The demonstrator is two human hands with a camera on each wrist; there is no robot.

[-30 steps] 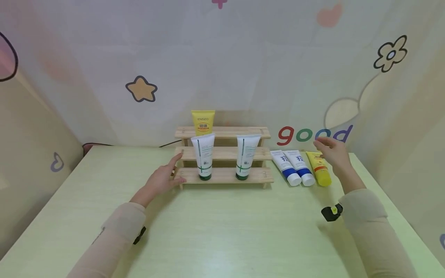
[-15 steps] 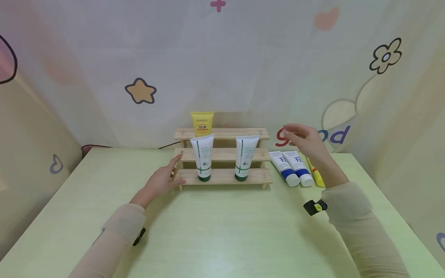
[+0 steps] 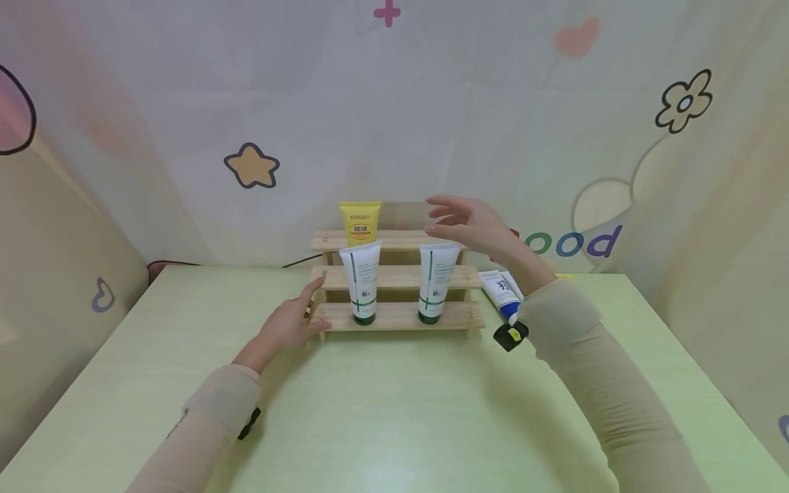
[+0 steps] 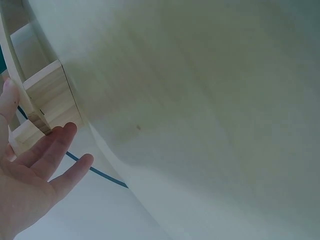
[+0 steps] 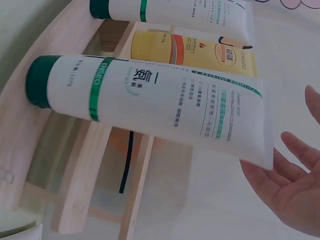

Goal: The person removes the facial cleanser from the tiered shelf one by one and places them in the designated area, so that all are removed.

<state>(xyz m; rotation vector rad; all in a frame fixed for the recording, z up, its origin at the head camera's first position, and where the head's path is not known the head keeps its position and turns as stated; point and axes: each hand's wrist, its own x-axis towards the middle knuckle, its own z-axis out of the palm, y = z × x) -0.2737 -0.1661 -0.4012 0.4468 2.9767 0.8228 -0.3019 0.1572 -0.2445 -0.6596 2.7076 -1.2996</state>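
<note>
**White plastic squeeze tube with dark green cap (image 3: 437, 281): Position Below the Right Hand (image 3: 471, 224)**

The tube stands cap down on the lowest board of a three-tier light wooden rack (image 3: 394, 315), toward its right end. The right hand is raised over the tube's flat crimped end, thumb and fingers parted and slightly bent. In the right wrist view, the fingers lie just beside this end; contact cannot be determined.

The left hand (image 3: 288, 325) rests on the rack's left end, thumb and index finger spread, thumb on the lowest board.

A matching white green-capped tube (image 3: 362, 284) stands on the same board, farther left. Behind it, a yellow plastic tube (image 3: 360, 220) stands upright. A white tube with a blue band (image 3: 502, 291) lies right of the rack.
</note>
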